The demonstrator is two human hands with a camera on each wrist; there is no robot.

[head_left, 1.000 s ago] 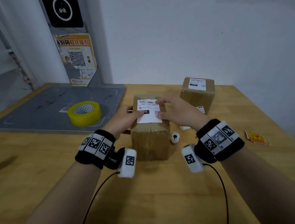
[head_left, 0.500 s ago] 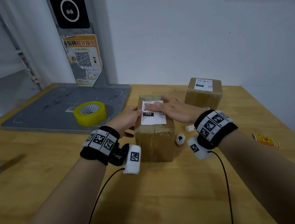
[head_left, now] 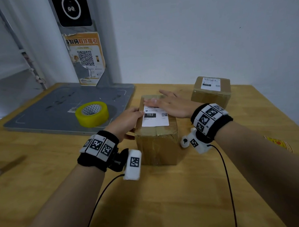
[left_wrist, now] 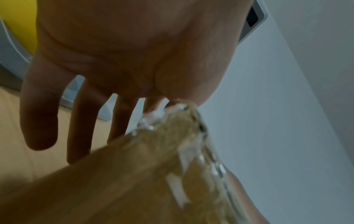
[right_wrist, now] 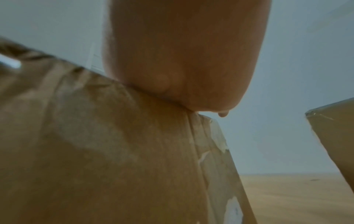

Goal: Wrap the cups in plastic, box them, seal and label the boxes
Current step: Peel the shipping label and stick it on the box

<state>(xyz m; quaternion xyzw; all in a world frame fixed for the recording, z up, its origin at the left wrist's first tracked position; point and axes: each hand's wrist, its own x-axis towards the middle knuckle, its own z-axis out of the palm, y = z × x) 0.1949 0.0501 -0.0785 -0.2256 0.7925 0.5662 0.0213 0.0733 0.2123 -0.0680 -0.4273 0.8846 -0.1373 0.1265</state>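
A taped cardboard box [head_left: 157,144] stands mid-table with a white shipping label [head_left: 155,118] marked 102 on its top. My right hand [head_left: 169,104] lies flat across the far end of the label, fingers straight and pointing left. In the right wrist view the palm [right_wrist: 182,60] bears down on the box top [right_wrist: 95,144]. My left hand [head_left: 126,121] rests against the box's left side, thumb at the top edge. The left wrist view shows its fingers [left_wrist: 80,121] straight and spread beside the box [left_wrist: 153,181].
A second labelled box [head_left: 211,93] stands at the back right, a short gap from my right hand. A yellow tape roll [head_left: 92,113] sits on a grey mat [head_left: 50,107] at the left. A red and yellow packet [head_left: 278,141] lies at the right edge.
My right hand went from fingertips at the label's right edge to lying flat across its far end, sliding left. The left thumb drew back from the label to the box's left edge.
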